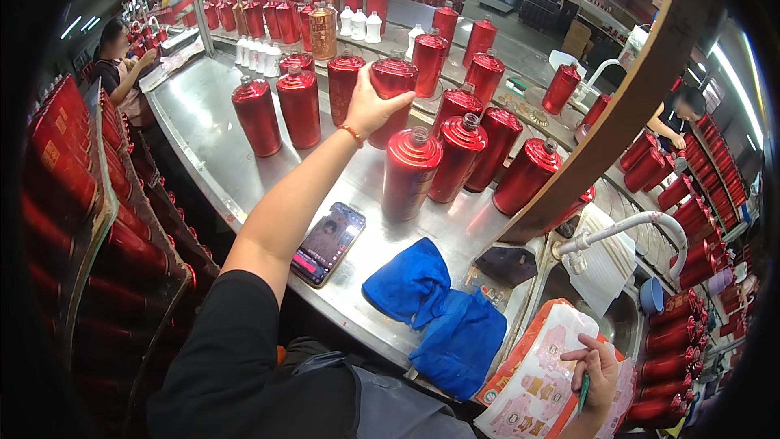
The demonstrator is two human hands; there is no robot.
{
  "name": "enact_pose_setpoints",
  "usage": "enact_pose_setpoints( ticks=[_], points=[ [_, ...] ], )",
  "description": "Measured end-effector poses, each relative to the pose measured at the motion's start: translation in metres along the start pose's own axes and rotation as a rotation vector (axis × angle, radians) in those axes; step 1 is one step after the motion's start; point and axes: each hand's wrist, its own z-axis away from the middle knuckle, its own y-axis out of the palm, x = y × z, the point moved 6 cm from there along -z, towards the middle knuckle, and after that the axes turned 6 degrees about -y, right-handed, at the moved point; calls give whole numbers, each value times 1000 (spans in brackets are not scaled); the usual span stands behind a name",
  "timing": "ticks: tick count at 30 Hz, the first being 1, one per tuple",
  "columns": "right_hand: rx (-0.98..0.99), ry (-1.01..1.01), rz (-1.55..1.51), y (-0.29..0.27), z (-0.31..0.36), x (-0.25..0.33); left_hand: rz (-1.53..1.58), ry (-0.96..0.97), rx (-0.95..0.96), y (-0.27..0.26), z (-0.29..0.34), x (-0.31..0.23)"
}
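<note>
- Left hand (375, 106), the nearer one, grips an upright metallic-red bottle (396, 122) — beyond the smartphone (331, 242).
- Right hand (600, 367), well right of the smartphone, holds a slim green tool (583, 389).

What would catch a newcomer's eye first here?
Probably the glossy red bottles crowding the metal workbench, one grasped by the left hand at upper centre. Next, a blue cloth lies right of a lit smartphone, and the right hand holds a green tool at lower right.
</note>
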Motion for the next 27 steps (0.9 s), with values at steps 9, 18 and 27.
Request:
enact_pose_setpoints(
  ticks=[9, 18, 27],
  points=[
    [-88, 97, 90, -8, -16, 18, -148, -32, -12, 44, -5, 45],
    [-173, -405, 702, -3, -230, 133, -136, -39, 82, 38, -8, 81],
    [-205, -474, 1430, 36, -519, 102, 37, -148, 111, -20, 30, 20]
  ],
)
